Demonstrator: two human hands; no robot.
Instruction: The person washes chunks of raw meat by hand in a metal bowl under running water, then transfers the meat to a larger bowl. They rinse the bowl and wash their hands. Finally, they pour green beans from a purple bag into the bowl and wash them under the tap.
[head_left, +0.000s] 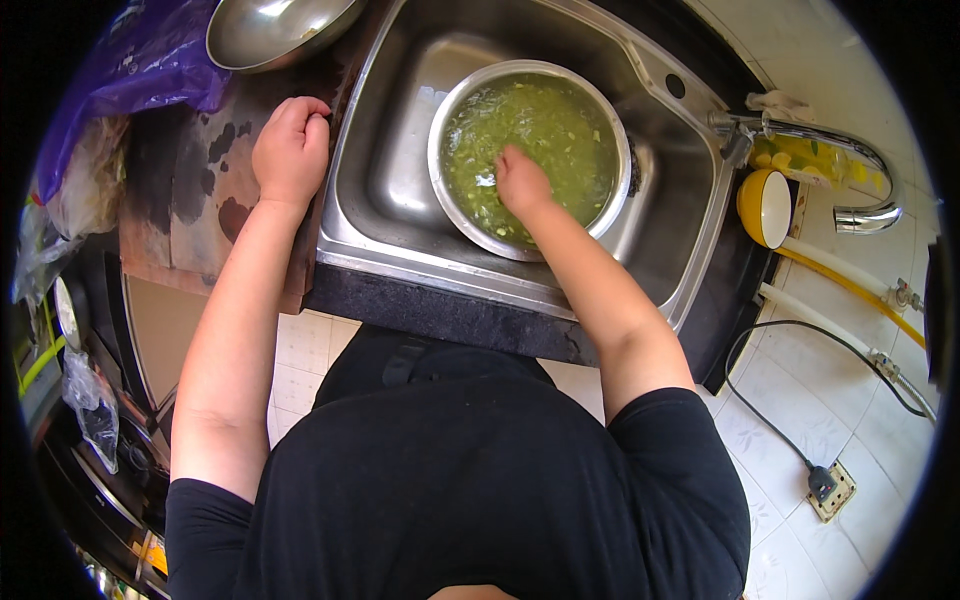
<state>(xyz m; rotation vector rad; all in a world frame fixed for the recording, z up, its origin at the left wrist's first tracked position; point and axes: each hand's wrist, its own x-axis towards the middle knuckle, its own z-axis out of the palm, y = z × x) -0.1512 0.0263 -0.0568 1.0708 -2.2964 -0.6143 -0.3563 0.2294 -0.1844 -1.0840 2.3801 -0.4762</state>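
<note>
A round metal basin (437,168) sits in the stainless steel sink (392,120), full of cloudy green water (565,125) with small pale green pieces floating in it. My right hand (523,182) dips into this water at the middle left of the basin. Its fingers are under the surface and hidden, so what they hold, if anything, does not show. Left of the sink, my left hand (291,150) rests as a closed fist on a brown wooden board (185,215), with nothing visible in it.
A metal bowl (275,35) stands on the board's far side, beside a purple plastic bag (150,60). The chrome faucet (840,140) is swung out to the right, past a yellow bowl (765,208). A black plug (821,485) sits in the wall socket.
</note>
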